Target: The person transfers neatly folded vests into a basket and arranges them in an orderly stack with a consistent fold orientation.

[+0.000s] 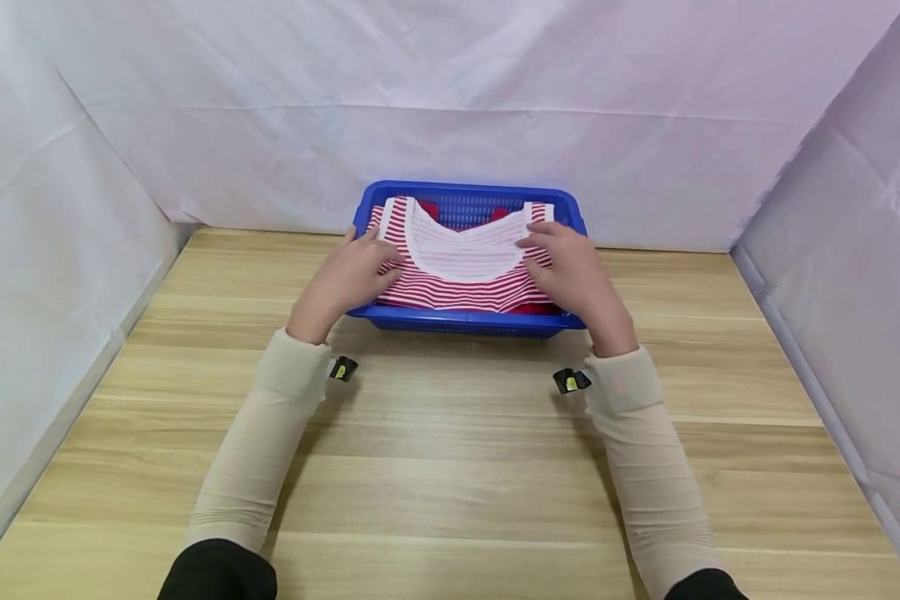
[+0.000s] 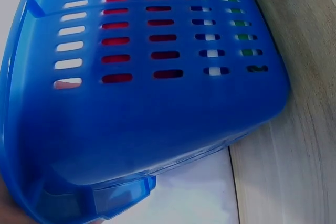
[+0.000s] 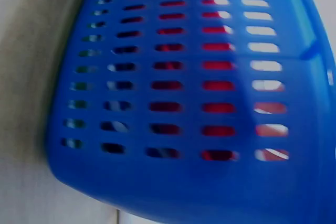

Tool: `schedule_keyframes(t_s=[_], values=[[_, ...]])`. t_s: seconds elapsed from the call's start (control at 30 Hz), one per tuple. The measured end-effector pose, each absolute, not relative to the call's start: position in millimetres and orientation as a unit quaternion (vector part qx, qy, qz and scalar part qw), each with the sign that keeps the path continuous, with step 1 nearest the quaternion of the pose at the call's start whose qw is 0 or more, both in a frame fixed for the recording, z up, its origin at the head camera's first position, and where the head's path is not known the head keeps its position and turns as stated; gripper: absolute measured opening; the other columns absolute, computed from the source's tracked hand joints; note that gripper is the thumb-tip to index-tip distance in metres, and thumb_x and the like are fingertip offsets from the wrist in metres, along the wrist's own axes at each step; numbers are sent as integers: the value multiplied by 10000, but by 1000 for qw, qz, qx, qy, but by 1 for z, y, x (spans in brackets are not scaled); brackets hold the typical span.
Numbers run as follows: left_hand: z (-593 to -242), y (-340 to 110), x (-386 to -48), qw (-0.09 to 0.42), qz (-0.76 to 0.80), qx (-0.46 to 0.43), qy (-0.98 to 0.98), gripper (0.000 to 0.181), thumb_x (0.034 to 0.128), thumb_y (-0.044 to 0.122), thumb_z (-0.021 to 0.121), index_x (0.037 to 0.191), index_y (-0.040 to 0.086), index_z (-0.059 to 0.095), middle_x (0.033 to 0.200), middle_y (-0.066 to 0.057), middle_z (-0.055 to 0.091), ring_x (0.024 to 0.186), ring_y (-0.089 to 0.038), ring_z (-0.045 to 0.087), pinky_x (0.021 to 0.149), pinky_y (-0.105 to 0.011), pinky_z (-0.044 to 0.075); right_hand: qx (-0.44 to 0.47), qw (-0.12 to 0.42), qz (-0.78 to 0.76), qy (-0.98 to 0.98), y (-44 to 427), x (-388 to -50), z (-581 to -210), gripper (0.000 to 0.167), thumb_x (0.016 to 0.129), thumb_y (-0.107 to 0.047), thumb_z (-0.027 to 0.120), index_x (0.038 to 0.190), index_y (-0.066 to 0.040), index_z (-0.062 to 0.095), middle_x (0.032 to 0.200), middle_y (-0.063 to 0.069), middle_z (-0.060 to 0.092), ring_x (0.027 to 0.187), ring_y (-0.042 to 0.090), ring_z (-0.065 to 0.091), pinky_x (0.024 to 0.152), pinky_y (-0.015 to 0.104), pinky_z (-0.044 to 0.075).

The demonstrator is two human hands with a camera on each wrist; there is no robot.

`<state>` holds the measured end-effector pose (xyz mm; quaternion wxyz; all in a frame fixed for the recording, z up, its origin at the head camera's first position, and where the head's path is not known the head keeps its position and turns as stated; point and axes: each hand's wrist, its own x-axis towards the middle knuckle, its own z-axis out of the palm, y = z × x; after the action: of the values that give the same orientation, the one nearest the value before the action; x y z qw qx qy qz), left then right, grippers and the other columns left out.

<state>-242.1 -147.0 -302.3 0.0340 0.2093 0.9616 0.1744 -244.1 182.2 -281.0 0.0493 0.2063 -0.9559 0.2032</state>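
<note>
A red-and-white striped garment (image 1: 465, 287) with a wide white-edged neckline lies folded on top in a blue plastic basket (image 1: 461, 318). Red cloth (image 1: 536, 308) peeks out beneath it. My left hand (image 1: 347, 273) reaches over the basket's left side, its loosely bent fingers at the garment's left edge. Across from it, the right hand (image 1: 573, 268) has its spread fingers on the right shoulder strap. Neither hand visibly grips cloth. Both wrist views show mostly the slotted basket wall (image 2: 168, 108), with red, white and green showing through the slots; most fingers are hidden there.
The basket stands on a wood-grain table (image 1: 457, 467), near its back edge. White cloth walls (image 1: 457, 67) rise behind the table and along its left and right sides. A small black device (image 1: 342, 368) is fixed at each cuff.
</note>
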Motion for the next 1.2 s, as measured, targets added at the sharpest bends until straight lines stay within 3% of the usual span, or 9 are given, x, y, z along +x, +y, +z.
schedule_keyframes(t_s=[0.13,0.2,0.37,0.57,0.67,0.9,1.0,1.07,1.2], values=[[-305,-146,-244,43,168,215,961,266,1025,225,608,1174,71,765,1342,-138,700,1551,-416,311,1280,-640,52,238,-44,180,-953,182,-246,-288,316,1006,-166,615,1263,-15,721,1369,194,672,1344,380,574,1170,551,405],[-307,-145,-245,42,166,217,961,265,1023,237,606,1158,79,771,1318,-121,714,1543,-398,336,1280,-641,52,233,-59,164,-957,183,-246,-291,340,1014,-189,608,1289,-12,702,1352,195,681,1326,377,587,1160,550,414],[-310,-142,-247,32,162,216,962,286,1024,273,604,1186,101,765,1317,-102,712,1488,-349,430,1283,-629,61,199,-38,138,-969,185,-245,-291,450,1029,-228,581,1433,-30,591,1512,210,548,1433,398,479,1196,584,362],[-309,-140,-248,22,165,215,962,289,1023,275,605,1186,89,756,1317,-126,700,1366,-325,547,1282,-626,79,191,-68,82,-976,186,-245,-295,357,1020,-192,517,1299,-44,684,1328,178,683,1252,372,613,1105,566,449],[-310,-141,-248,24,166,210,963,293,1028,280,596,1193,97,753,1332,-119,693,1365,-316,548,1286,-617,72,186,-69,88,-976,185,-246,-295,359,1017,-159,507,1310,-51,685,1356,173,673,1296,374,595,1130,563,436],[-312,-142,-248,21,166,209,964,321,1031,295,589,1229,95,744,1372,-126,677,1406,-329,519,1287,-615,69,189,-3,131,-973,187,-246,-293,314,1020,-187,576,1263,-37,706,1294,184,705,1233,378,636,1081,561,479],[-312,-143,-249,-5,191,211,959,314,1031,258,582,1229,75,743,1302,-132,720,1314,-337,604,1277,-619,139,185,41,158,-969,190,-245,-289,301,1029,-205,576,1218,-23,724,1251,196,720,1173,381,659,1043,552,502],[-312,-143,-249,-33,219,205,953,303,1031,233,580,1214,57,746,1234,-142,746,1181,-342,667,1218,-592,306,182,58,176,-966,192,-244,-285,298,1038,-220,572,1198,-28,733,1229,191,728,1121,374,670,1008,541,518],[-307,-147,-246,-93,270,185,940,274,1030,195,585,1168,29,754,1173,-161,758,989,-322,688,958,-499,534,182,62,200,-961,196,-242,-276,319,1062,-266,552,1192,-40,737,1201,174,736,1023,351,665,934,522,523]])
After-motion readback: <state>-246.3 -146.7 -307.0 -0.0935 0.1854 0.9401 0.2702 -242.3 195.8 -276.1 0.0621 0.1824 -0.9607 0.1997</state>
